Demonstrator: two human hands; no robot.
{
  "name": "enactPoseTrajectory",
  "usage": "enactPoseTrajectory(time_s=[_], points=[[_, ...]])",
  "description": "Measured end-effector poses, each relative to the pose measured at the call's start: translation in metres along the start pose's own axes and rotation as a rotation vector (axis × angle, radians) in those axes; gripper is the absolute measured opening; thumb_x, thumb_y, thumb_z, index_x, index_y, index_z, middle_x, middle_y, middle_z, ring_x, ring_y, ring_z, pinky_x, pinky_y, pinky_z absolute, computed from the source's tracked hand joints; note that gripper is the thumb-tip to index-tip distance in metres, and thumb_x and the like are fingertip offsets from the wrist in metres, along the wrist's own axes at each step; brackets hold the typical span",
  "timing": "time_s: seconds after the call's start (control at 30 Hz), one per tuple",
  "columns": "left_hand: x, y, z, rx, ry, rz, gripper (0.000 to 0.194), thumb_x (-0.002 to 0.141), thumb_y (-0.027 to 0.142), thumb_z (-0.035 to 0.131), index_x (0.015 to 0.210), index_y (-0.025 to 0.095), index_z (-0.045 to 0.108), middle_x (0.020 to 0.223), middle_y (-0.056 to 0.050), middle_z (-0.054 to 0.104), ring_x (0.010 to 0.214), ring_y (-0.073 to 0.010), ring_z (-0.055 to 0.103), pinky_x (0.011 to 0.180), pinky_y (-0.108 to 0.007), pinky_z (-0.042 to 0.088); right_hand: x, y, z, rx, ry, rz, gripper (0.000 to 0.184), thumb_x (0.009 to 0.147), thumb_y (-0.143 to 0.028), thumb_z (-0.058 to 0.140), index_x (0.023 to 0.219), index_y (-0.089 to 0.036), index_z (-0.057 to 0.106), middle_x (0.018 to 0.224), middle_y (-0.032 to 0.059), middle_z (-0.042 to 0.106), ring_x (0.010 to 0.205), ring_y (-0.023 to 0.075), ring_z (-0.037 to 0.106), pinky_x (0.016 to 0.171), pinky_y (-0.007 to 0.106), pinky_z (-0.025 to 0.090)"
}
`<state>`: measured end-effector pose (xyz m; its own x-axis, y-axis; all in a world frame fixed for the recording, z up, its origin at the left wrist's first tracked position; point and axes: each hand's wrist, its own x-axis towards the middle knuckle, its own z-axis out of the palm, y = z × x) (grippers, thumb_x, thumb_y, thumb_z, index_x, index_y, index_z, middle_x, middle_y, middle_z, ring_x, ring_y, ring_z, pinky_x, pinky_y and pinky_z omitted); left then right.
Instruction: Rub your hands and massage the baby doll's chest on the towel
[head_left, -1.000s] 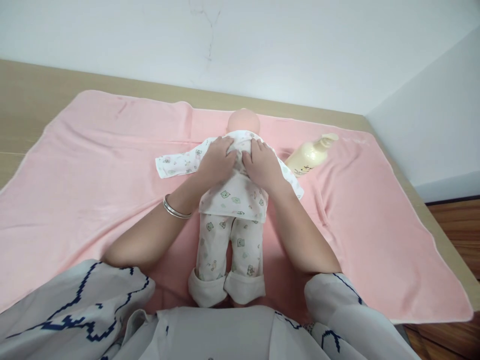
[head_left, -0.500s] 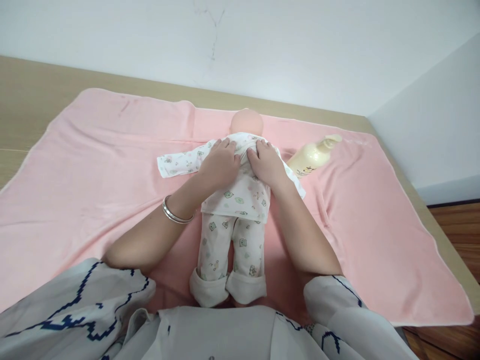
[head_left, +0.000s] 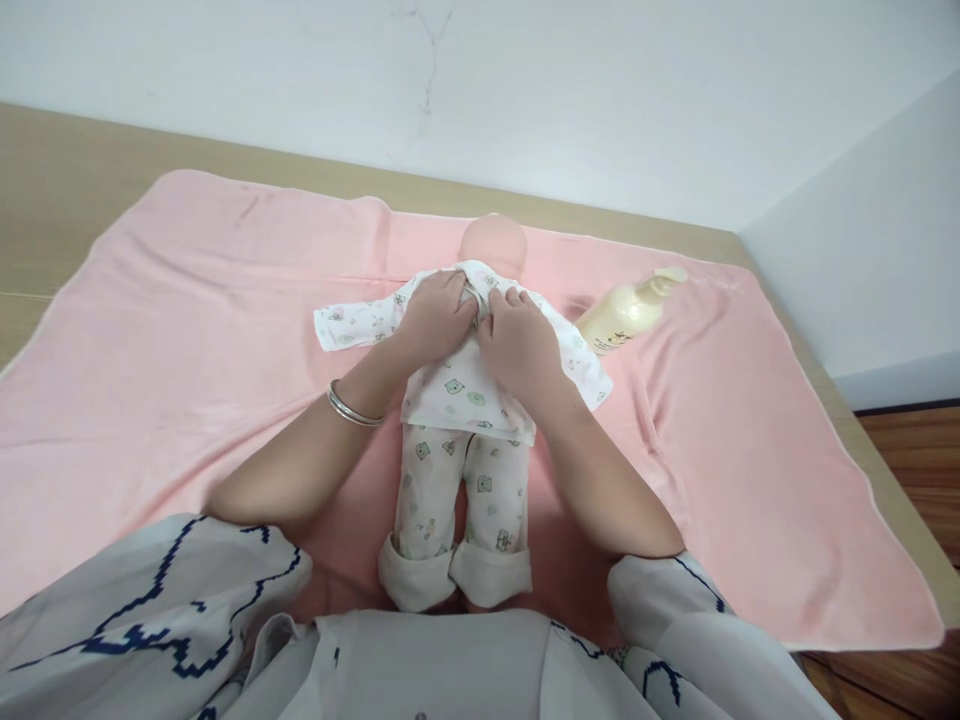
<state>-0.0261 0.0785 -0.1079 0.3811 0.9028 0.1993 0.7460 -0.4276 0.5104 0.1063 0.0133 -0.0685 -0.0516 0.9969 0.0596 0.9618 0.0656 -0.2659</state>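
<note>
A baby doll (head_left: 494, 245) lies lengthwise in front of me, its bald head at the far end. It wears a white printed shirt (head_left: 469, 395) and matching trousers (head_left: 491, 490) with the leg ends turned up. My left hand (head_left: 437, 315) is closed on the shirt's upper part, left of the middle, fingers bent into the cloth. Just beside it, my right hand (head_left: 519, 340) pinches the cloth right of the middle. Between the two hands the fabric is bunched. One sleeve (head_left: 356, 325) stretches flat to the left; the other slants down to the right.
A pink blanket (head_left: 225, 300) with some folds covers much of the wooden table (head_left: 60, 170). To the doll's right lies a cream pump bottle (head_left: 624, 315), tilted on the blanket. A white wall (head_left: 570, 100) borders the table's far side.
My right hand has shifted left and slightly toward me, closer to my left hand. My left hand has moved slightly up. The shirt's right shoulder and sleeve show more.
</note>
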Motion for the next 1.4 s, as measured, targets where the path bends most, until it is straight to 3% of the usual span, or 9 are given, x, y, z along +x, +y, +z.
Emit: enactPoseTrajectory(time_s=[0.13,0.3,0.4,0.5,0.63,0.7,0.97,1.23,1.4], points=[[-0.014,0.020,-0.004,0.069,0.010,-0.038,0.045,0.102,0.028,0.035,0.135,0.011,0.061,0.147,-0.021,0.063,0.142,-0.0389,0.052,0.130,-0.061,0.031,0.016,0.016,0.002,0.055,0.000,0.046,0.046,0.104,-0.026,0.030,0.129,-0.012,0.066,0.136,0.0208,0.069,0.135,0.0374,0.058,0.115,0.054,0.049],[-0.023,0.035,-0.009,0.097,-0.012,0.009,0.038,0.101,0.023,0.039,0.120,0.009,0.068,0.134,-0.022,0.067,0.134,-0.0376,0.057,0.124,-0.055,0.041,0.030,0.033,0.007,0.002,-0.006,0.053,0.052,0.107,-0.029,0.029,0.146,-0.005,0.055,0.156,0.0231,0.057,0.146,0.0375,0.051,0.125,0.055,0.038],[-0.016,0.026,-0.008,0.022,-0.001,0.027,0.030,0.100,0.021,0.039,0.101,0.016,0.068,0.120,-0.018,0.070,0.119,-0.0332,0.062,0.114,-0.052,0.049,0.024,0.029,0.005,-0.036,-0.031,0.042,0.057,0.110,-0.032,0.029,0.154,-0.001,0.046,0.164,0.0243,0.049,0.151,0.0391,0.046,0.128,0.056,0.033],[-0.004,0.010,-0.004,-0.020,-0.019,0.045,0.029,0.100,0.022,0.037,0.093,0.020,0.064,0.109,-0.016,0.071,0.109,-0.0313,0.063,0.107,-0.050,0.052,0.011,0.014,-0.002,-0.081,-0.047,0.041,0.052,0.109,-0.030,0.030,0.145,-0.001,0.054,0.152,0.0259,0.060,0.143,0.0398,0.053,0.123,0.052,0.040],[0.004,-0.003,0.007,0.035,0.029,0.024,0.033,0.103,0.029,0.032,0.106,0.019,0.063,0.116,-0.018,0.071,0.114,-0.0329,0.061,0.111,-0.052,0.048,-0.001,0.000,-0.008,-0.088,-0.020,0.029,0.042,0.108,-0.026,0.033,0.122,-0.006,0.067,0.121,0.0243,0.074,0.123,0.0373,0.066,0.106,0.047,0.052],[0.004,-0.005,0.013,0.029,0.061,0.001,0.035,0.104,0.031,0.030,0.112,0.020,0.063,0.121,-0.016,0.071,0.117,-0.0320,0.060,0.113,-0.050,0.046,0.001,0.002,-0.007,-0.054,-0.009,0.048,0.039,0.107,-0.025,0.033,0.116,-0.010,0.068,0.118,0.0225,0.075,0.119,0.0359,0.067,0.100,0.045,0.054],[0.002,-0.008,0.023,0.014,0.096,-0.015,0.053,0.105,0.034,0.029,0.143,0.010,0.057,0.149,-0.018,0.064,0.140,-0.0326,0.055,0.126,-0.050,0.037,0.024,0.028,0.007,0.089,0.055,0.030,0.042,0.108,-0.034,0.034,0.126,-0.010,0.063,0.134,0.0239,0.069,0.132,0.0373,0.059,0.112,0.053,0.046],[0.003,-0.011,0.025,0.018,0.103,-0.007,0.056,0.105,0.035,0.029,0.146,0.009,0.058,0.150,-0.018,0.064,0.141,-0.0315,0.055,0.128,-0.050,0.037,0.023,0.027,0.009,0.074,0.061,0.024,0.047,0.108,-0.033,0.032,0.134,-0.005,0.061,0.141,0.0263,0.066,0.136,0.0380,0.059,0.117,0.053,0.044],[0.004,-0.014,0.028,0.004,0.133,-0.007,0.052,0.105,0.035,0.030,0.144,0.016,0.060,0.149,-0.015,0.065,0.140,-0.0298,0.056,0.128,-0.050,0.038,0.025,0.028,0.011,0.056,0.076,0.014,0.048,0.108,-0.033,0.032,0.132,-0.006,0.063,0.139,0.0257,0.068,0.134,0.0375,0.060,0.117,0.053,0.045]])
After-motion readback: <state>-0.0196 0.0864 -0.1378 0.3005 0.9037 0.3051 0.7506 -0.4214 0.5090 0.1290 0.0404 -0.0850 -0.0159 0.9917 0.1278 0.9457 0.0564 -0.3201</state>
